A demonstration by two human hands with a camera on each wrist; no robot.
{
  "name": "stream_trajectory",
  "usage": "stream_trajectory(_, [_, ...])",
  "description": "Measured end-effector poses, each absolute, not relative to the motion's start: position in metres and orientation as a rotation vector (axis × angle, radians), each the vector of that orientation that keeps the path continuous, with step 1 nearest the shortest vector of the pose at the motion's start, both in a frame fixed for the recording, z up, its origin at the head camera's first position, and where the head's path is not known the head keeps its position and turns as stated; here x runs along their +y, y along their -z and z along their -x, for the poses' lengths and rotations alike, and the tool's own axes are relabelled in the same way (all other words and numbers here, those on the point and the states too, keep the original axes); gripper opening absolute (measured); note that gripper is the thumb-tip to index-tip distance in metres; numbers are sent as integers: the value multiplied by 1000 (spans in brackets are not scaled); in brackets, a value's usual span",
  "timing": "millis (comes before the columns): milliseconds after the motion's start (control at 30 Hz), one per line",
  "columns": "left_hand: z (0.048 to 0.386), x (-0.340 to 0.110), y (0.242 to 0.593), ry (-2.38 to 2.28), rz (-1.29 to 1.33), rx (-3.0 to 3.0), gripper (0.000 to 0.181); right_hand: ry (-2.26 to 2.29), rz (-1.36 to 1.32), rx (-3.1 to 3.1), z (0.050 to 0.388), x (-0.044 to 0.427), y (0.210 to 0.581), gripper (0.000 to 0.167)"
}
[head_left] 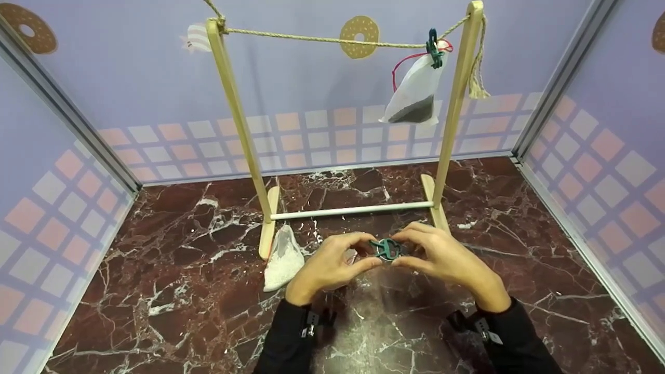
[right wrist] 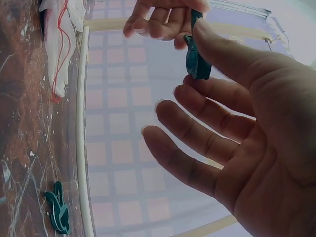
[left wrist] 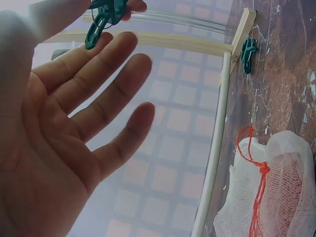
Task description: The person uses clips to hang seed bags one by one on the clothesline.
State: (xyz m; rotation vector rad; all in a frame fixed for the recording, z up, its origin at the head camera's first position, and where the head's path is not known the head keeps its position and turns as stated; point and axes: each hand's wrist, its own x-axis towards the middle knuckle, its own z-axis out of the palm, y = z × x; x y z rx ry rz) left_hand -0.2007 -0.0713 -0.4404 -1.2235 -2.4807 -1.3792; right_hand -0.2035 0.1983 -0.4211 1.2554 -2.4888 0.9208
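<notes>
Nearest to us are two black sleeves (head_left: 522, 337), each with a device at the wrist; the pale marks on the devices are too small for us to read. Ahead of the sleeves, our left hand (head_left: 332, 265) and right hand (head_left: 449, 254) meet over the dark red, white-veined surface (head_left: 171, 306). Both have thumb and forefinger together: the left grip pinches one side of a green clip (head_left: 387, 250), the right grip its other side. The wrist views show our remaining fingers spread away from it. The clip is held up above the surface, between the two hands.

Just beyond our left hand, a white mesh bag (head_left: 283, 262) with white contents rests beside the rack's left foot (head_left: 269, 228); its red cord (left wrist: 260, 182) shows in the left wrist view. Both wrist views also show a second green clip (left wrist: 248, 55) lying on the surface near the rack's white rod (head_left: 353, 210).

Farther off, we see the wooden rack's posts (head_left: 236, 109) with a rope (head_left: 306, 37) strung between them. Near the right post, a third green clip (head_left: 433, 49) holds a bag with dark contents (head_left: 415, 91) on the rope. Behind stands a lavender wall (head_left: 291, 83) printed with doughnuts and pink and white squares.
</notes>
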Motion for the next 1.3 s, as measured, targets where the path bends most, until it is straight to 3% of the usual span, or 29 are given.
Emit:
stream_trajectory(533, [204, -78, 440, 1316, 1181, -2336, 30, -896, -1278, -2308, 206, 193, 426, 32])
stream_trajectory(933, [204, -81, 437, 1329, 1119, -2333, 14, -883, -1231, -2324, 204, 188, 429, 36])
stream_trajectory(1300, [209, -103, 433, 1343, 995, -2287, 13, -946, -1144, -2367, 219, 177, 433, 31])
